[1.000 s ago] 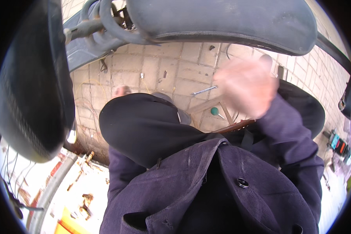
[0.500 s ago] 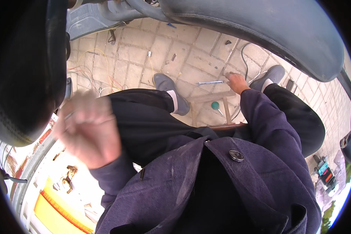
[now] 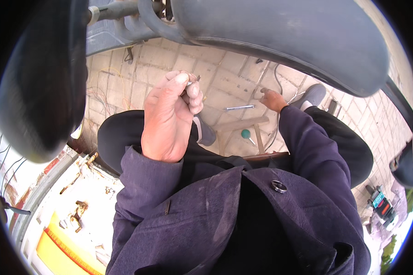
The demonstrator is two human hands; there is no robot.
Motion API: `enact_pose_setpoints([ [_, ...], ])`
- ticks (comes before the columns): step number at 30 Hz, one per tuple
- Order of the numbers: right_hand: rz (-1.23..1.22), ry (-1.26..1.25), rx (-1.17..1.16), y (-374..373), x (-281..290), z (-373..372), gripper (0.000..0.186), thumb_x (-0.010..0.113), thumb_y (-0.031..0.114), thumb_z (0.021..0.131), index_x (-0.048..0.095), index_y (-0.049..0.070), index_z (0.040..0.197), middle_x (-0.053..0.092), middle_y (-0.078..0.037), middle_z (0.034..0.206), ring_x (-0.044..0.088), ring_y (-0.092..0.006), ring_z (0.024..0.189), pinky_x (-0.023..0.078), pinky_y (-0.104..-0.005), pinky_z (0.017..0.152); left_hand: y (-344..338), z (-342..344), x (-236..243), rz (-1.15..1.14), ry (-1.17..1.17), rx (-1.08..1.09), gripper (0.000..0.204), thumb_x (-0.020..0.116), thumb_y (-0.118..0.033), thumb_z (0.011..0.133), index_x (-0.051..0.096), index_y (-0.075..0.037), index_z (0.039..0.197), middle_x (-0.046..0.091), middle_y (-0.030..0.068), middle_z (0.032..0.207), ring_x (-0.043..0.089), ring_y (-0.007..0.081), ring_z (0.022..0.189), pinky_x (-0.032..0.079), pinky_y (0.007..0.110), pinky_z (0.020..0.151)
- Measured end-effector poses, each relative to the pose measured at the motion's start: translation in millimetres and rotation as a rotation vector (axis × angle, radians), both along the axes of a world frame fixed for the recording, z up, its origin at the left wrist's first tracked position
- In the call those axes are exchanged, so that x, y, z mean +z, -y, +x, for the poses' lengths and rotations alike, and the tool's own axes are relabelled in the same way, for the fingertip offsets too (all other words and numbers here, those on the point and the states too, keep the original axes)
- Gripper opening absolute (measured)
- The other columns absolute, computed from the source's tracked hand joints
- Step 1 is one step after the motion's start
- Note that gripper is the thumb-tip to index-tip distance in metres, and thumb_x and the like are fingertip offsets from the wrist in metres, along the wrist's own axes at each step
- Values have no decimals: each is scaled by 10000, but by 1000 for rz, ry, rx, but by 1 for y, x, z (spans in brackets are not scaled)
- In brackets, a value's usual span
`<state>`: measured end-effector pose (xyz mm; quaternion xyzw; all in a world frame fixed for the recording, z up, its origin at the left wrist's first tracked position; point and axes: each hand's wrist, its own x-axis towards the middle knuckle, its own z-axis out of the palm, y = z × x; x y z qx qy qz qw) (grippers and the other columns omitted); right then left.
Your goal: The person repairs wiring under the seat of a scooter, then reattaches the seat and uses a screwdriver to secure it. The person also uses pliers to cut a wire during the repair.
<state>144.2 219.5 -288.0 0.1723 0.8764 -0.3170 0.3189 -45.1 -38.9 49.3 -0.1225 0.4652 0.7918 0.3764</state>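
My left hand [image 3: 167,117] is raised in front of me, its thumb and fingers pinching a small metal piece [image 3: 190,83]. The piece looks thin and pale at the thumb; fingers hide most of it. Low over the paving, by my right foot, is my right hand [image 3: 274,100]. Its fingers are partly stretched out with nothing visible in them. To the left of it a slim silver wrench [image 3: 240,107] lies on the bricks. Nearer to me lies a tool with a round green handle [image 3: 246,134] and a short metal shaft, within a brownish frame [image 3: 241,123] between my legs.
A black padded seat [image 3: 280,39] overhangs the far side, and a dark rounded part [image 3: 36,91] stands close on the left. Loose wires [image 3: 101,94] and a black cable [image 3: 278,80] lie on the brick paving [image 3: 225,68]. Rusty metal parts [image 3: 80,213] rest on a white surface at lower left.
My left hand has moved from the lower left, where it was blurred, up and right to the middle, with the small metal piece now visible. My right hand stays near the wrench.
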Motion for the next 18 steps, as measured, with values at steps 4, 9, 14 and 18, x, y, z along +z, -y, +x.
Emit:
enact_pose_setpoints([
  [4, 58, -14, 86, -37, 95, -22, 467, 669, 297, 876, 588, 31, 1250, 675, -205, 1155, 637, -377, 1109, 492, -470, 940, -15, 4, 8, 102, -96, -77, 107, 604, -154, 989, 593, -48, 1000, 573, 20, 859, 525, 115, 784, 410, 262, 676],
  [9, 158, -261, 244, -45, 258, -4, 462, 669, 262, 893, 562, 42, 1284, 640, -198, 1175, 632, -381, 1075, 494, -468, 912, -44, 16, 7, 3, -365, -145, 110, 649, -154, 956, 598, -64, 992, 568, 30, 845, 498, 124, 750, 400, 268, 673],
  [14, -482, -740, -385, -73, 394, 121, 413, 624, 252, 965, 591, 20, 1305, 671, -91, 1081, 639, -190, 1030, 503, -325, 889, -64, 32, 9, -179, -789, -63, 87, 657, -131, 958, 625, -50, 969, 622, 13, 788, 542, 85, 680, 431, 240, 630],
  [18, -819, -1302, -1151, -122, 337, 278, 382, 525, 229, 1018, 593, -32, 1288, 674, -99, 1044, 641, -161, 928, 497, -281, 816, -82, 39, 26, -235, -1025, -101, 70, 630, -111, 967, 620, -42, 963, 611, 23, 783, 521, 85, 684, 422, 233, 632],
])
